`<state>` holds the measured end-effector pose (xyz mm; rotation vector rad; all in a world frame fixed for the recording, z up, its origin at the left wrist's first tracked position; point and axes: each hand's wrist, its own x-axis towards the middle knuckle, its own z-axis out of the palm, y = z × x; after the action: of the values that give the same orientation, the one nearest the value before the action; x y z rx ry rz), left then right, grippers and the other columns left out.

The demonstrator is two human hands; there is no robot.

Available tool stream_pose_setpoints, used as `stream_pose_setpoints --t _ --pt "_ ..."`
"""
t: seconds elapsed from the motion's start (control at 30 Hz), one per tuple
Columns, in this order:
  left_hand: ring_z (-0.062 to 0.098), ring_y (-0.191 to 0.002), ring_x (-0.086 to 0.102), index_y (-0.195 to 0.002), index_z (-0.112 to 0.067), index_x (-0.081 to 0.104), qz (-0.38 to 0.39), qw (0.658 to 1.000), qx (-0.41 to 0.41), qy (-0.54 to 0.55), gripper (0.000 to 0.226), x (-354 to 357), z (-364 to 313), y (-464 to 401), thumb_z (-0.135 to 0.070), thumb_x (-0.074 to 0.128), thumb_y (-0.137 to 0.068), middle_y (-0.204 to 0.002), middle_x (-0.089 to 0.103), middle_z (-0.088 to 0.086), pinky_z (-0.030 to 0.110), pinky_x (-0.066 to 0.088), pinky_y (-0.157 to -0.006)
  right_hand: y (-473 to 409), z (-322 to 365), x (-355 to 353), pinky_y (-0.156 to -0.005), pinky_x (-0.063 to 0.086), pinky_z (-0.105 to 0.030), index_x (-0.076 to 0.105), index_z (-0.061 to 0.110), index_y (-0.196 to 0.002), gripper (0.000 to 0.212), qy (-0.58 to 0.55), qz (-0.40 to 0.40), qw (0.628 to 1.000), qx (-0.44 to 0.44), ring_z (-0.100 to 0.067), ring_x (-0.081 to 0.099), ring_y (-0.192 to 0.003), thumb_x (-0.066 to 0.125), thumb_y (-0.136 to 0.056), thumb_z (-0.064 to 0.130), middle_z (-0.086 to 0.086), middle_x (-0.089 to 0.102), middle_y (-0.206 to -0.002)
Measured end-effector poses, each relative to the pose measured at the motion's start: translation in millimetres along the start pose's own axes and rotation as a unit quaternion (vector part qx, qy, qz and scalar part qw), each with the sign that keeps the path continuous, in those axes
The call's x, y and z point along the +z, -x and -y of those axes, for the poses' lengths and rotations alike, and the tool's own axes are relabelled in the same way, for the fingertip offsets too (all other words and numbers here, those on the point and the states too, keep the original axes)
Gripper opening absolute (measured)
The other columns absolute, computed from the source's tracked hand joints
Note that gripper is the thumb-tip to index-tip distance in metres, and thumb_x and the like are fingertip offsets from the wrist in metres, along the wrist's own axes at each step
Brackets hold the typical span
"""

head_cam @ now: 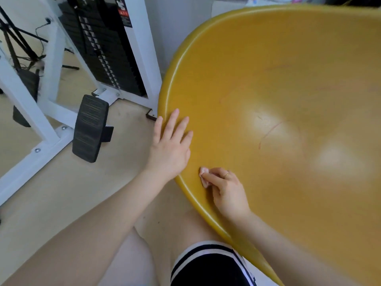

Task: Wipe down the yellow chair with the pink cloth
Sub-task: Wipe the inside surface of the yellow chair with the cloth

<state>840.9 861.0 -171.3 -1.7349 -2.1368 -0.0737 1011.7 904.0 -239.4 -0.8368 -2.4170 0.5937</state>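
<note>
the yellow chair (278, 96) fills the right side of the view, its smooth bowl-shaped seat tilted toward the person, with a few faint reddish scratch-like marks near the middle of the seat. the left hand (169, 147) lies flat on the chair's near-left rim, fingers (181, 124) straight and spread, holding nothing; it looks to be steadying the shell. the right hand (224, 190) is just inside the rim nearby, its fingers curled round the pink cloth (204, 176), which is bunched small so that only a crumpled bit shows past the fingertips, pressed against the yellow surface. a ring shows on one finger of that hand. the two hands are near each other but apart. judging from this, the wiping is under way at the lower-left edge of the seat, and most of the broad inner surface has yet to be covered, though whether any part is already clean cannot be told from the shine alone. the next move seems to call for sweeping the cloth inward and across the bowl toward the marked middle, keeping pressure on while the flat hand holds the chair from sliding or rocking; opening the cloth wider might cover more at each pass. to the left, on the floor, stands a white-framed weight machine (103, 48) with a black foot pedal (90, 129), well clear of the hands.
</note>
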Motion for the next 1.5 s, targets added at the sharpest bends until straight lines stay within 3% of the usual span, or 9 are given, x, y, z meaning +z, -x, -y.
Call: stream_pose_setpoints --t 0.17,0.27,0.33,0.5,0.77,0.9,1.17,1.37,1.5 --pt "0.03 -0.112 0.059 -0.085 -0.012 0.076 0.151 0.978 0.096 -0.103 0.033 -13 -10 -11 -0.022 0.045 -0.077 -0.106 0.069 0.015 0.047 0.017 -0.11 6 6 4 -0.054 0.046 -0.026 0.073 0.02 -0.083 0.032 0.031 -0.01 0.999 0.026 -0.028 0.051 -0.058 0.043 -0.08 0.011 -0.002 0.066 -0.082" --pt "0.031 -0.14 0.022 -0.136 -0.007 0.045 0.213 0.969 0.091 -0.087 0.057 -8 -12 -18 -0.044 0.035 -0.093 -0.15 0.029 0.018 0.043 0.005 -0.115 -16 -6 16 -0.056 0.039 -0.024 0.067 0.018 -0.076 0.021 0.058 -0.021 0.993 0.098 -0.027 0.05 -0.065 0.048 -0.084 0.015 -0.001 0.064 -0.085" --pt "0.032 -0.143 0.008 -0.144 -0.007 0.028 0.233 0.965 0.088 -0.085 0.075 -7 -12 -19 -0.058 0.033 -0.09 -0.155 0.013 0.016 0.041 0.004 -0.115 -34 -19 21 -0.06 0.033 -0.025 0.067 0.016 -0.08 0.035 0.072 -0.043 0.986 0.146 -0.024 0.046 -0.072 0.033 -0.085 0.023 -0.002 0.062 -0.092" --pt "0.034 -0.141 0.013 -0.143 -0.01 0.033 0.205 0.97 0.118 -0.062 0.082 -2 -11 -16 -0.067 0.033 -0.084 -0.155 0.017 0.015 0.042 0.008 -0.114 -66 -48 20 -0.067 0.034 -0.027 0.07 0.019 -0.091 0.03 0.073 -0.061 0.955 0.279 -0.031 0.051 -0.094 0.044 -0.089 0.004 -0.005 0.058 -0.106" --pt "0.035 -0.136 0.021 -0.13 -0.02 0.053 0.215 0.959 0.177 -0.053 0.06 -6 -11 -17 -0.058 0.034 -0.088 -0.149 0.032 0.01 0.047 0.01 -0.112 23 25 -1 -0.069 0.043 -0.026 0.072 0.02 -0.103 0.045 -0.01 0.018 0.985 0.174 -0.023 0.058 -0.08 0.045 -0.076 -0.003 -0.001 0.062 -0.093" --pt "0.031 -0.129 0.031 -0.123 -0.021 0.058 0.216 0.954 0.203 -0.033 0.05 -4 -11 -16 -0.052 0.037 -0.09 -0.143 0.041 0.009 0.043 0.019 -0.107 28 30 -3 -0.068 0.032 -0.016 0.072 0.016 -0.105 0.042 -0.004 0.036 0.983 0.182 -0.016 0.049 -0.077 0.052 -0.082 -0.013 0.001 0.056 -0.092" --pt "0.029 -0.114 0.041 -0.108 -0.02 0.065 0.197 0.959 0.204 0.005 0.034 1 -11 -15 -0.036 0.04 -0.093 -0.12 0.056 0.005 0.039 0.028 -0.097 -40 -24 16 -0.075 0.044 -0.029 0.072 0.014 -0.103 0.031 0.069 -0.05 0.945 0.317 -0.027 0.056 -0.093 0.043 -0.094 0.006 -0.009 0.058 -0.106" --pt "0.029 -0.114 0.041 -0.112 -0.019 0.063 0.195 0.957 0.216 0.009 0.036 1 -14 -15 -0.034 0.036 -0.096 -0.121 0.055 0.005 0.039 0.028 -0.097 23 31 10 -0.08 0.044 -0.033 0.072 0.022 -0.105 0.039 0.032 -0.035 0.948 0.314 -0.031 0.056 -0.092 0.046 -0.086 -0.001 -0.006 0.062 -0.102" --pt "0.03 -0.114 0.043 -0.113 -0.018 0.062 0.211 0.949 0.232 0.017 0.033 3 -21 -13 -0.031 0.037 -0.095 -0.121 0.055 0.006 0.038 0.03 -0.095 52 54 6 -0.075 0.037 -0.024 0.074 0.019 -0.1 0.043 0.001 -0.047 0.951 0.306 -0.028 0.058 -0.086 0.041 -0.077 0.005 -0.003 0.061 -0.094"
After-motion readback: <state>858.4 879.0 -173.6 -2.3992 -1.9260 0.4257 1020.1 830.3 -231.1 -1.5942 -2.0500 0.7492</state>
